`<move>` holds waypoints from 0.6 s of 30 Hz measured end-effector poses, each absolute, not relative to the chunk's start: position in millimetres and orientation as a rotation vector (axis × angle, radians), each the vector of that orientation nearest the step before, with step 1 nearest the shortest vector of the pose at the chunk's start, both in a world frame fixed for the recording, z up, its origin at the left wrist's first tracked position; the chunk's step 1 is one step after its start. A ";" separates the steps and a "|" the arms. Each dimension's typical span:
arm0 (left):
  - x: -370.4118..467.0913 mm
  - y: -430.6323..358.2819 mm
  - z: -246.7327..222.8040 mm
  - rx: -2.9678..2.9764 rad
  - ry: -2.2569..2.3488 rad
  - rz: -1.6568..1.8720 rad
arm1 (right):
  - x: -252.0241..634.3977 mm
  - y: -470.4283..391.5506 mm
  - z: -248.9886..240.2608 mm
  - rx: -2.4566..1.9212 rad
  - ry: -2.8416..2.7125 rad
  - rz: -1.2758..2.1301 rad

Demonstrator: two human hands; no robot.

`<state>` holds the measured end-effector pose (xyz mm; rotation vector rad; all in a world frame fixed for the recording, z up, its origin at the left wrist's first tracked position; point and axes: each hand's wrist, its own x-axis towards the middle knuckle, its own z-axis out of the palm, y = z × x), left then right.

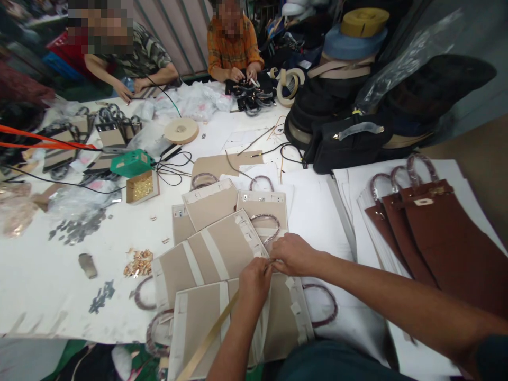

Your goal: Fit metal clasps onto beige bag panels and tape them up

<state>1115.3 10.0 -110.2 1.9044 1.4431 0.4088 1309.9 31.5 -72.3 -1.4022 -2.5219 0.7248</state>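
Several beige bag panels with wrapped handles lie overlapped in front of me. My left hand (255, 280) is closed at the right corner of the upper large panel (206, 254), its fingers pinched together. Against it, my right hand (291, 255) is closed too, fingertips meeting the left ones at that corner. What the fingertips hold is too small to make out. A tan strip (206, 344) runs under my left forearm across the nearest panel (278, 317). Two smaller panels, one at the left (210, 203) and one at the right (262, 206), lie beyond.
Brown bag pieces (448, 227) lie at the right. Gold clips (138, 263), grey pieces (102, 296) and a box of gold parts (142, 188) are at the left. Black rolls (325, 100) and a tape roll (181, 130) stand farther back. Two people work across the table.
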 end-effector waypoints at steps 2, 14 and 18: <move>1116.0 12.5 -112.8 2.088 1.408 0.347 | 1309.7 35.0 -73.2 -1.374 -2.555 0.714; 1116.0 7.8 -159.8 1.522 1.488 0.594 | 1363.0 182.2 -162.5 -1.688 -1.692 0.902; 1111.2 5.6 -171.7 1.294 1.400 0.577 | 1349.0 220.4 -188.8 -1.710 -1.747 0.852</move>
